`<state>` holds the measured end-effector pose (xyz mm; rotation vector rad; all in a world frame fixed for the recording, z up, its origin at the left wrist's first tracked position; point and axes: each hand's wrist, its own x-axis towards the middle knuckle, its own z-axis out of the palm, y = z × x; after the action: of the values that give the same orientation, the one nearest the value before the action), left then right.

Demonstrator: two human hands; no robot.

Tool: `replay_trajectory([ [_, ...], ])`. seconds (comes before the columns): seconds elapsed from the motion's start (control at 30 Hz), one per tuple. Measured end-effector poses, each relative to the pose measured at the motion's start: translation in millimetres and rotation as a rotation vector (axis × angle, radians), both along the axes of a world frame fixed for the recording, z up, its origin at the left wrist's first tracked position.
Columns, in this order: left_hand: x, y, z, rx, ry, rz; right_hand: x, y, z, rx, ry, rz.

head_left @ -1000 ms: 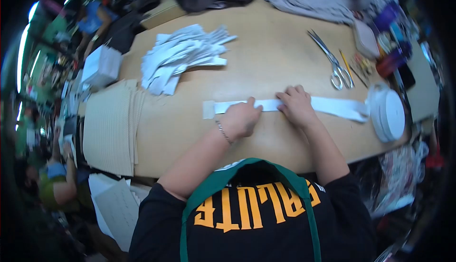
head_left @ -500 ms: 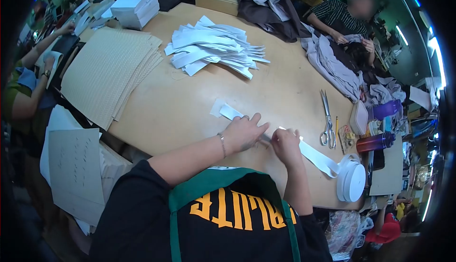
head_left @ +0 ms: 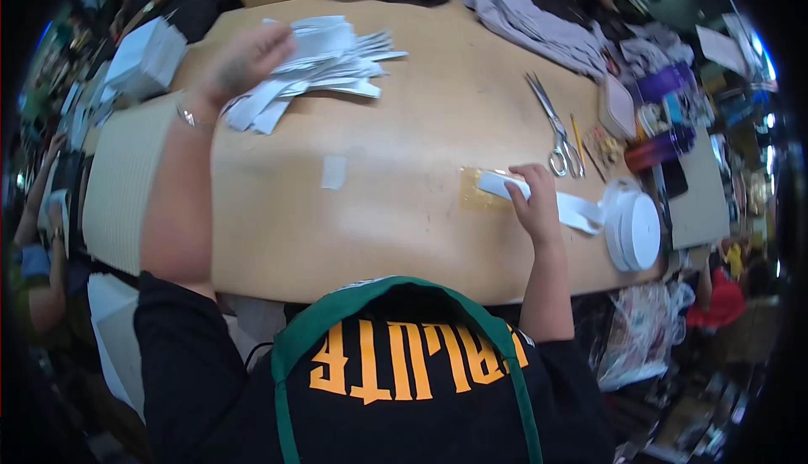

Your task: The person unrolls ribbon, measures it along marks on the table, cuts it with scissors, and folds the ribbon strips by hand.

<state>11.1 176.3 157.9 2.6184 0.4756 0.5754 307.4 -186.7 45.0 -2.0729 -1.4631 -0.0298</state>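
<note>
My right hand (head_left: pixel 539 201) pinches a white band (head_left: pixel 579 213) close to its free end. That end lies over a yellowish patch (head_left: pixel 473 199) on the table, and the band runs right to a white roll (head_left: pixel 633 227). At the far left, my left hand (head_left: pixel 252 58) is raised at the left side of a pile of cut white strips (head_left: pixel 324 64). Its fingers are curled and slightly blurred; what they hold, if anything, is hidden. A small whitish square (head_left: pixel 334 172) is on the table between the two hands.
Scissors (head_left: pixel 555 132) and a pencil (head_left: pixel 577 133) lie beyond my right hand, near a purple bottle (head_left: pixel 661 148). Textured sheets (head_left: pixel 126 186) and a white stack (head_left: pixel 145 58) are on the left. Grey cloth (head_left: pixel 539 22) lies at the back, by another person's hands.
My left hand has left the band and moved far left to the strip pile. The right hand has shifted right, still on the band. The view has turned, and the yellowish patch is uncovered.
</note>
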Motion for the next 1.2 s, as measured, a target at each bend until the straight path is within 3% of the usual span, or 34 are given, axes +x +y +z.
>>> replay_trajectory([
  [0.03,8,26,0,-0.008,0.109,0.019,12,0,-8,-0.029,-0.015,-0.015],
  [0.13,28,48,-33,0.824,-0.005,0.287,22,-1,-17,-0.117,-0.039,0.003],
  [0.23,65,-2,-51,0.353,-0.048,0.107,18,7,-16,-0.263,-0.015,0.011],
  [0.3,92,-67,-66,0.083,0.178,-0.002,19,8,-18,-0.295,0.004,0.02],
  [0.43,129,-182,-120,-0.065,0.168,-0.195,21,7,-21,-0.244,0.132,0.023],
  [0.67,173,-246,-130,-0.052,-0.042,-0.228,20,2,-23,-0.186,0.101,0.041],
  [0.7,180,-247,-140,-0.02,-0.111,-0.241,20,-2,-18,-0.271,0.153,0.055],
  [0.77,179,-249,-129,0.042,0.001,-0.215,18,-15,-2,-0.401,0.221,0.041],
  [0.83,176,-252,-129,0.056,-0.026,-0.235,53,-56,-5,-0.067,0.144,-0.066],
  [0.87,172,-251,-129,0.064,-0.037,-0.23,84,-85,-20,0.051,-0.023,-0.259],
  [0.93,163,-251,-121,0.04,-0.062,-0.259,98,-122,21,-0.33,-0.186,-0.851],
  [1.0,152,-251,-108,0.0,-0.072,-0.283,116,-136,15,-0.428,-0.322,-1.138],
  [1.1,128,-243,-82,-0.115,-0.065,-0.313,158,-188,-35,-0.314,-0.441,-1.021],
  [1.2,91,-228,-62,-0.251,-0.025,-0.274,153,-231,-16,-0.322,-0.446,-0.759],
])
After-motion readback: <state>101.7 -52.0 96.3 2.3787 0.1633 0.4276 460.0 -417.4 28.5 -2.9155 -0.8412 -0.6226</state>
